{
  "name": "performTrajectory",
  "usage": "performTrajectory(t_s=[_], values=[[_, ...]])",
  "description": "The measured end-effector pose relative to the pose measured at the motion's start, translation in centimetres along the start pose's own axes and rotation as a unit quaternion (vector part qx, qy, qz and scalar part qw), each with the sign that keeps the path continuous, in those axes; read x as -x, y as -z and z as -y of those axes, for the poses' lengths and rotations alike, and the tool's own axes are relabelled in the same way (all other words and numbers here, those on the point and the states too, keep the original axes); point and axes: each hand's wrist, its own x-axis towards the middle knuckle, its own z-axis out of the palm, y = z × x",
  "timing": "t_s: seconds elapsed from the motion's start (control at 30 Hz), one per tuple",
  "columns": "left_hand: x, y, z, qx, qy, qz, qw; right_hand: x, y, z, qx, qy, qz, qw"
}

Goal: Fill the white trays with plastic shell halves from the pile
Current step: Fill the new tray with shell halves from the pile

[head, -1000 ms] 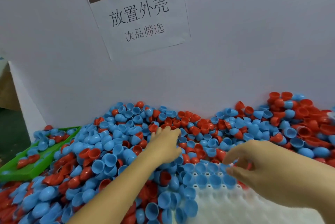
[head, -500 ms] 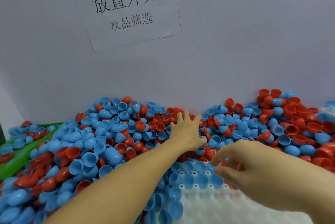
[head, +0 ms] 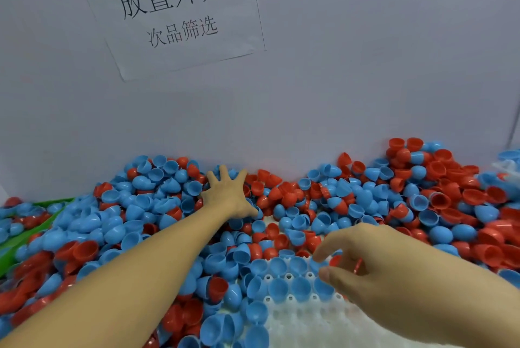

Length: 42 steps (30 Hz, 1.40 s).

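Observation:
A pile of blue and red plastic shell halves (head: 365, 201) lies against the white back wall. At the bottom centre is a white tray (head: 304, 316), with two rows of blue shells (head: 281, 287) seated open side up along its far edge. My left hand (head: 228, 195) reaches far into the pile near the wall and rests on the shells with its fingers spread. My right hand (head: 365, 263) hovers over the tray's far right corner, fingers loosely curled, thumb and forefinger apart. Red shows through the gaps between its fingers, and I see nothing plainly pinched.
A green tray (head: 17, 240), half buried in shells, sits at the left edge. A paper sign (head: 174, 9) with printed characters hangs on the white wall (head: 365, 80). Something white and ridged (head: 506, 167) peeks out at the far right edge.
My left hand has slid from the middle of the pile to its far edge by the wall, fingers spreading. My right thumb and forefinger, pinched before, have parted over the tray.

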Motion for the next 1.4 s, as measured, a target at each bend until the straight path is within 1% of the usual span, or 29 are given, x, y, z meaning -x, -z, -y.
performTrajectory(t_s=[0.07,0.13,0.23,0.37,0.47,0.6,0.73,0.83,0.9,1.03,1.1,1.17,1.23,1.3,1.4], values=[[0.0,0.1,-0.3,0.017,0.038,0.023,0.999,0.1,-0.1,0.0,-0.002,0.002,-0.002,1.000],[0.0,-0.1,-0.6,0.021,0.051,0.035,0.998,0.0,-0.1,0.0,-0.001,0.005,0.000,1.000],[0.2,-0.7,-0.6,0.009,0.025,0.000,1.000,-0.1,-0.2,0.1,0.003,0.014,-0.003,1.000],[-0.1,-0.4,1.4,0.007,-0.019,-0.041,0.999,-0.2,-0.5,0.4,-0.002,0.023,-0.008,1.000],[-0.4,0.0,2.8,0.007,-0.031,-0.039,0.999,-0.4,-0.7,0.5,0.001,0.029,0.001,1.000],[0.2,-0.2,1.0,-0.038,-0.007,-0.012,0.999,-0.4,-0.8,0.7,0.006,0.034,-0.004,0.999],[0.2,-0.6,0.5,-0.041,-0.020,-0.049,0.998,-0.2,-0.7,0.9,0.008,0.036,-0.008,0.999],[0.0,-0.2,1.9,0.010,-0.048,-0.068,0.996,-0.1,-0.6,1.0,0.009,0.039,0.002,0.999],[-0.1,0.6,2.9,0.085,-0.057,-0.071,0.992,-0.1,-0.6,1.1,0.008,0.042,0.004,0.999],[0.2,2.0,3.7,0.221,-0.050,-0.083,0.970,0.0,-0.6,1.3,0.005,0.044,0.012,0.999],[0.5,2.7,3.7,0.287,-0.039,-0.092,0.953,0.1,-0.4,1.4,0.002,0.044,0.016,0.999],[0.7,3.3,3.6,0.380,-0.038,-0.099,0.919,0.2,-0.4,1.5,0.000,0.045,0.017,0.999],[1.3,4.0,3.4,0.496,-0.021,-0.066,0.865,0.3,-0.3,1.5,0.000,0.048,0.015,0.999],[2.2,4.5,3.2,0.598,0.028,0.001,0.801,0.3,-0.4,1.6,0.001,0.050,0.012,0.999],[3.5,4.9,3.3,0.687,0.093,0.100,0.713,0.4,-0.5,1.7,-0.003,0.050,0.012,0.999]])
